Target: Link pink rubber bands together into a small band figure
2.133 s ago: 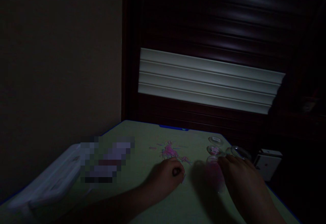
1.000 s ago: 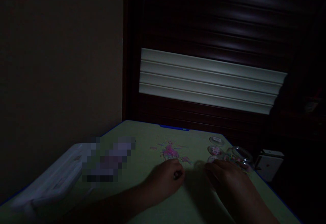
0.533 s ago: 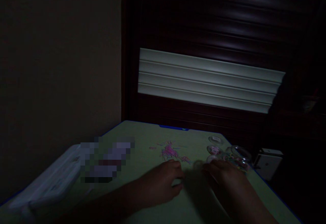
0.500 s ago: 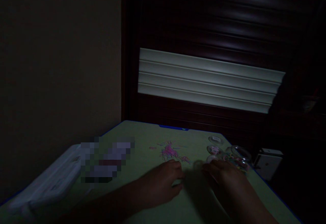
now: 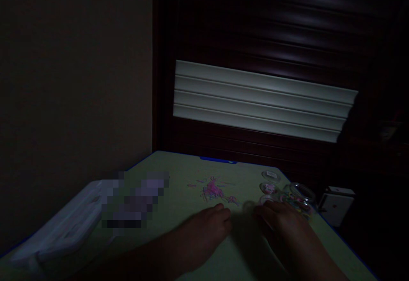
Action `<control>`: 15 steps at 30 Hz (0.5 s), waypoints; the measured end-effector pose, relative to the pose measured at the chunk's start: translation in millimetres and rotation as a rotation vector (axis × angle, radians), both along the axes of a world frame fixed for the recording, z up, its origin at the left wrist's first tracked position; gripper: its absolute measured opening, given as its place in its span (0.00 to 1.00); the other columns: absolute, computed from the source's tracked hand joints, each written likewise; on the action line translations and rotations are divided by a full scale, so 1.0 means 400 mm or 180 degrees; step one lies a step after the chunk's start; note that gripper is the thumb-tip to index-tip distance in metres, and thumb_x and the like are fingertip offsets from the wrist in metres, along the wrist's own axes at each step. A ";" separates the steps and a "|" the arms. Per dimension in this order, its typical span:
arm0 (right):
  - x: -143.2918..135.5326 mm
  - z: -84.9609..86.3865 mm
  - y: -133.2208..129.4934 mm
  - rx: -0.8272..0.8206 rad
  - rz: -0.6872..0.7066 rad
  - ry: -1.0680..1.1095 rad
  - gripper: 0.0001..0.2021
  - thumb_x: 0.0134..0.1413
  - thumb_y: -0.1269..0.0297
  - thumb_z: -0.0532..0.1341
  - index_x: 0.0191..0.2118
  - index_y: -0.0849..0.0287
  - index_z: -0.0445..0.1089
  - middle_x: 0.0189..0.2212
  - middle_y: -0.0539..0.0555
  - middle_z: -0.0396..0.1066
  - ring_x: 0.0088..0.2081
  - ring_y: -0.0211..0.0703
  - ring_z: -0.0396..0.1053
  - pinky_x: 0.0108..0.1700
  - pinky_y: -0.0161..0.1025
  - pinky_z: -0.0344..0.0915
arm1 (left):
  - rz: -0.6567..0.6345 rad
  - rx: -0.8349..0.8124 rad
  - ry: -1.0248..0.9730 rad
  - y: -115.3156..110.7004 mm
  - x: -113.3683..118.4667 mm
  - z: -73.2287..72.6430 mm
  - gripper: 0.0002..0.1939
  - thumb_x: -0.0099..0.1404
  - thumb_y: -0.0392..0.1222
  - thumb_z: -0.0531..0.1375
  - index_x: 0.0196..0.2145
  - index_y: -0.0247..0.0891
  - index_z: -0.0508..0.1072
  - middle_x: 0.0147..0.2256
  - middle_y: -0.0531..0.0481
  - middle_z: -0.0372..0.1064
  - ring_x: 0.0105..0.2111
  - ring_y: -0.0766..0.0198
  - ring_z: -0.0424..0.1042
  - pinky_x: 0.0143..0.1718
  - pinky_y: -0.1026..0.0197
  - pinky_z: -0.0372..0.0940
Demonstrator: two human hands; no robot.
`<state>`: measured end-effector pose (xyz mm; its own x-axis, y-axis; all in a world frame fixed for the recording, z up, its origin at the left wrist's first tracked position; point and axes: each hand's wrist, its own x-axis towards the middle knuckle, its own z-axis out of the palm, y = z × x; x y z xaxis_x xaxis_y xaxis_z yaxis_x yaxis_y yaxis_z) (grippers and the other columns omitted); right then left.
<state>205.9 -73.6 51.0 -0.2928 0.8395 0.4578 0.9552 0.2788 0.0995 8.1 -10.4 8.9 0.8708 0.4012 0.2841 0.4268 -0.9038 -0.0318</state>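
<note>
My left hand (image 5: 204, 238) is over the near middle of the table, its fingers curled in and pressed together. Whatever it may hold is hidden in the dim light. Just beyond it lies a loose pile of thin pink and purple bands (image 5: 213, 189), with a few strays around it. My right hand (image 5: 283, 225) rests at the right, bent fingers pointing down and closed; its grip is hidden. Right behind it are small round clear containers (image 5: 268, 188) and a clear tub of colourful small pieces (image 5: 295, 202). A faint ring-shaped thing (image 5: 248, 207) lies beside its fingertips.
A white plastic tray (image 5: 67, 225) lies along the table's left edge, next to a pixelated patch. A round clear lid (image 5: 271, 175) sits at the far right corner. A white box-like object (image 5: 338, 206) stands beyond the right edge. A slatted dark door (image 5: 255, 136) rises behind the table (image 5: 172, 166).
The thumb and fingers of my left hand have come together, closing the gap between them. My right hand has hardly moved.
</note>
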 end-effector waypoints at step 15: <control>-0.006 0.004 0.001 -0.0073 -0.0024 0.0049 0.09 0.51 0.76 0.56 0.27 0.57 0.71 0.25 0.51 0.71 0.28 0.39 0.68 0.30 0.33 0.56 | 0.0123 0.0368 0.0170 -0.012 0.011 -0.023 0.10 0.56 0.25 0.51 0.35 0.36 0.64 0.36 0.47 0.63 0.38 0.59 0.63 0.40 0.59 0.59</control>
